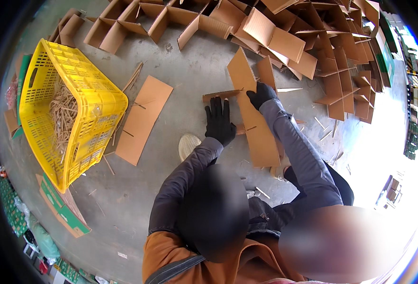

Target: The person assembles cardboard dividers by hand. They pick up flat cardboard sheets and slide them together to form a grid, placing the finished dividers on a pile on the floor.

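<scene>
Concrete floor [190, 71] littered with cardboard divider pieces, left hand [219, 122] in black glove flat, fingers spread, on a narrow cardboard strip [220, 94], right hand [261, 94] gloved, gripping the long slotted cardboard panel [254, 118] crossing that strip, yellow plastic crate [67, 113] of scraps far left, loose cardboard sheet [143, 118] between.

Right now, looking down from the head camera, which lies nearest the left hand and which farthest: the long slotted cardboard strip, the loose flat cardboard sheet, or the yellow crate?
1. Long slotted cardboard strip: just right of the left hand.
2. Flat cardboard sheet: on the floor to its left.
3. Yellow crate: farther left, tipped on its side.
</scene>
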Demonstrator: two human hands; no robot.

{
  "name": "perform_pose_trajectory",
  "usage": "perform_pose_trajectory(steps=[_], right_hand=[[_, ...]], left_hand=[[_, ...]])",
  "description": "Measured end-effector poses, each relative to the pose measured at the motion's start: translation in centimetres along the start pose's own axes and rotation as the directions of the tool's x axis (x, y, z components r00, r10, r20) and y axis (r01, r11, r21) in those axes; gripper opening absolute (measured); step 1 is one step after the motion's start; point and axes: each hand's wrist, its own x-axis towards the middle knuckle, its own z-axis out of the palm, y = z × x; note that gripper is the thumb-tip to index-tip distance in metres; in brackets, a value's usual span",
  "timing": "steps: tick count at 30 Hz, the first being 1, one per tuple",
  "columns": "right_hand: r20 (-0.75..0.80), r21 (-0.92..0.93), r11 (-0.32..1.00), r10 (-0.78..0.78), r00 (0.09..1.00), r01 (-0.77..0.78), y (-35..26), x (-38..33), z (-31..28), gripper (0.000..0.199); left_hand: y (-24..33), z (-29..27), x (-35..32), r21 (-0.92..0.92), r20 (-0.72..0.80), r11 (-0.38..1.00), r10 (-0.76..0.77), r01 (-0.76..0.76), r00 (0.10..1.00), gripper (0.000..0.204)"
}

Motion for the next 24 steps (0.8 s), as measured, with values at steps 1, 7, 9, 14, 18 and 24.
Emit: perform_pose_trajectory(steps=[1,7,9,14,18,24], right_hand=[[0.019,-0.01,1.0,-0.01,1.0,0.01,0.4,0.0,0.2,0.035],[-0.025,-0.003,1.0,0.015,1.0,-0.015,2.8,0.0,1.2,0.035],[-0.056,-0.003,1.0,-0.006,0.998,0.006,2.5,-0.3,1.6,0.035],[-0.074,-0.052,0.992,0.114,0.991,-0.118,-0.4,-2.1,3.6,0.033],[-0.034,-0.081,0.972,0.218,0.975,-0.22,-1.5,-3.9,4.3,0.033],[-0.054,-0.072,0.977,0.198,0.979,-0.201,-0.7,-4.4,4.6,0.036]], left_hand=[[-0.4,0.0,-0.1,-0.005,0.021,1.0,0.014,-0.014,1.0,0.081],[-0.2,0.1,-0.1,-0.045,-0.015,0.998,0.049,-0.05,0.999,0.079],[0.0,0.1,-0.1,-0.072,-0.034,0.996,0.054,-0.057,0.998,0.079],[-0.2,-0.1,0.5,-0.033,-0.044,0.997,0.074,-0.075,0.996,0.079],[-0.2,-0.8,0.9,-0.035,-0.061,0.998,0.048,-0.051,0.997,0.078],[-0.4,-1.6,4.0,0.049,-0.101,0.997,0.062,-0.058,0.993,0.078]])
